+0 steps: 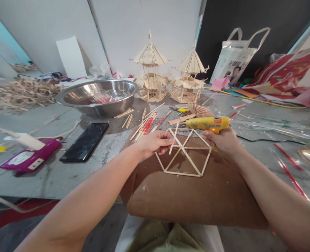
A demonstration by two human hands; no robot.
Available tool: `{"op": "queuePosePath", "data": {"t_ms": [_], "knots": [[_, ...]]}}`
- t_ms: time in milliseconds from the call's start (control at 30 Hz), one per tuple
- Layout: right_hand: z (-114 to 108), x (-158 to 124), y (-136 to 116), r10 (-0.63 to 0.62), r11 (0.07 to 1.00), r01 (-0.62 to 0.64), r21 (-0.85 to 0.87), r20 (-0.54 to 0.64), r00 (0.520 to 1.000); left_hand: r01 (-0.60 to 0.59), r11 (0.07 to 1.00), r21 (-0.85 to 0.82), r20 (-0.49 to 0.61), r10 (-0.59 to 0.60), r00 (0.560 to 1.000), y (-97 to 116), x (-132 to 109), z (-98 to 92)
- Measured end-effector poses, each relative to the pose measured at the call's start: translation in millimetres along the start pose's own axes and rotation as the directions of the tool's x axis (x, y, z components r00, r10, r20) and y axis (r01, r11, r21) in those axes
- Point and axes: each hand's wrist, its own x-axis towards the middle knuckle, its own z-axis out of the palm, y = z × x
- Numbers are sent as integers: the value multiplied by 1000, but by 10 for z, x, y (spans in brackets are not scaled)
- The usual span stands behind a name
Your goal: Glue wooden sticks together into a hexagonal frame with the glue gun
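Note:
My left hand [162,142] pinches a short wooden stick [174,139], tilted over the left side of a flat six-sided stick frame [184,173] with spokes meeting at its middle. In my right hand [224,140] is a yellow hot glue gun [207,123], its nozzle pointing left, near the stick's upper end. An orange light glows on the gun's side. The frame lies on a brown cardboard sheet [191,199]. Whether the nozzle touches the stick I cannot tell.
Behind the cardboard lie loose sticks [146,126]. Two stick pagodas [151,75] stand at the back, beside a steel basin [97,96]. A phone [84,142] and purple power strip [33,156] lie left. The gun's black cord [270,139] runs right.

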Motion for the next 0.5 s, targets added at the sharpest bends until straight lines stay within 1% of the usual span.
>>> {"op": "queuePosePath", "data": {"t_ms": [133, 267, 367, 400, 500], "knots": [[-11, 5, -4, -6, 1000, 6, -19, 8, 1000, 6, 1000, 2, 3, -6, 1000, -1, 0, 1], [-33, 18, -48, 39, 998, -42, -46, -50, 998, -14, 1000, 17, 20, 13, 1000, -18, 8, -5], [-87, 53, -89, 54, 995, -64, -70, -137, 989, -23, 999, 31, 21, 22, 1000, -22, 9, -2], [-114, 72, -96, 51, 997, -62, -55, -179, 983, -22, 999, 36, 20, 21, 1000, -18, 6, 3], [-210, 139, -86, 51, 994, -16, 111, -316, 947, -18, 998, 53, 8, 18, 1000, 6, -6, 21]]}}
